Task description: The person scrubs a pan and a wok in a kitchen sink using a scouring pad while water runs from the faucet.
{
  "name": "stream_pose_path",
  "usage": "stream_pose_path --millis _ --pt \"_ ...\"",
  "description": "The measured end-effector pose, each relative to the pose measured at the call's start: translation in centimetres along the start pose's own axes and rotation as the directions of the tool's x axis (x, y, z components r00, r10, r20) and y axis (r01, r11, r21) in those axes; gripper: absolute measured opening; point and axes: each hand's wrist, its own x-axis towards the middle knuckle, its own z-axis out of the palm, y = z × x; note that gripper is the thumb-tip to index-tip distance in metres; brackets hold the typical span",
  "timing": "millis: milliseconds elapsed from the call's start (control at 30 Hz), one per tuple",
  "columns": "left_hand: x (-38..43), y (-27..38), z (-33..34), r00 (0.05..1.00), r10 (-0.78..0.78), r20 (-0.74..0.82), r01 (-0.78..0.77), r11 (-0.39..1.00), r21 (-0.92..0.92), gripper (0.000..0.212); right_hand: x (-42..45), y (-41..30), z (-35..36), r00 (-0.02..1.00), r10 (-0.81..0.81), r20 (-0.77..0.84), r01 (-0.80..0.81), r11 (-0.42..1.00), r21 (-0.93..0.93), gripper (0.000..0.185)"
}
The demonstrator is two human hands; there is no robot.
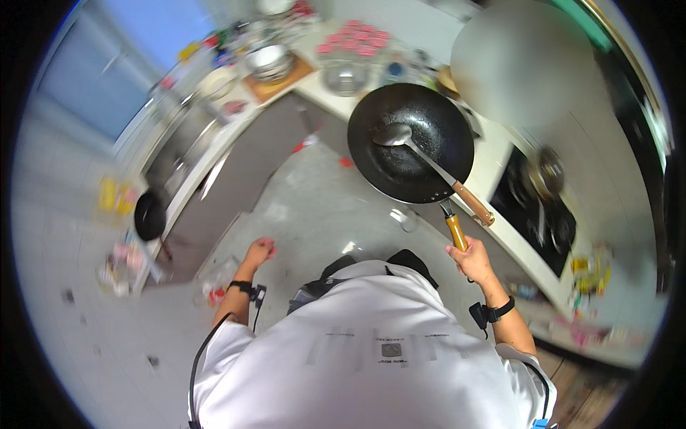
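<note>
My right hand [471, 260] grips the yellow wooden handle of a black wok [429, 171], held out in front of me above the floor and the counter edge. A metal cooking ladle [394, 135] with a brown wooden handle rests in the wok, its bowl on the dark, shiny inside and its handle sticking out over the rim near my hand. My left hand [261, 252] hangs over the floor on the left, touching nothing, with its fingers curled in. Both wrists wear black straps with small devices.
A black cooktop [514, 214] holding a lidded pot [545, 172] is on the right. Pink-lidded jars [353, 38] and a metal pot [269, 61] on a wooden board stand on the back counter. A sink [185, 139] and a small black pan [150, 214] are on the left.
</note>
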Motion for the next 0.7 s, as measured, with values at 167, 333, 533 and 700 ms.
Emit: stream_pose_path --millis 167,333,533,700 --pt "-4.4 2.1 -3.9 0.992 -0.025 -0.126 0.008 0.991 -0.137 0.023 11.2 -7.5 10.5 0.945 -0.063 0.32 0.122 0.978 -0.169 0.028" --pt "-5.8 0.2 -7.0 0.966 0.041 -0.256 -0.085 0.983 -0.163 0.024 21.5 -14.1 23.0 0.803 -0.147 0.578 0.327 0.919 -0.22 0.031" --pt "-1.1 4.9 -12.3 0.954 0.114 -0.279 -0.128 0.991 -0.032 0.023 31.7 -19.3 41.4 0.676 -0.269 0.686 0.581 0.767 -0.272 0.038" --pt "7.8 8.4 -16.0 0.941 0.018 -0.337 -0.054 0.994 -0.097 0.031 35.8 -22.9 53.9 0.613 -0.251 0.749 0.641 0.712 -0.287 0.035"
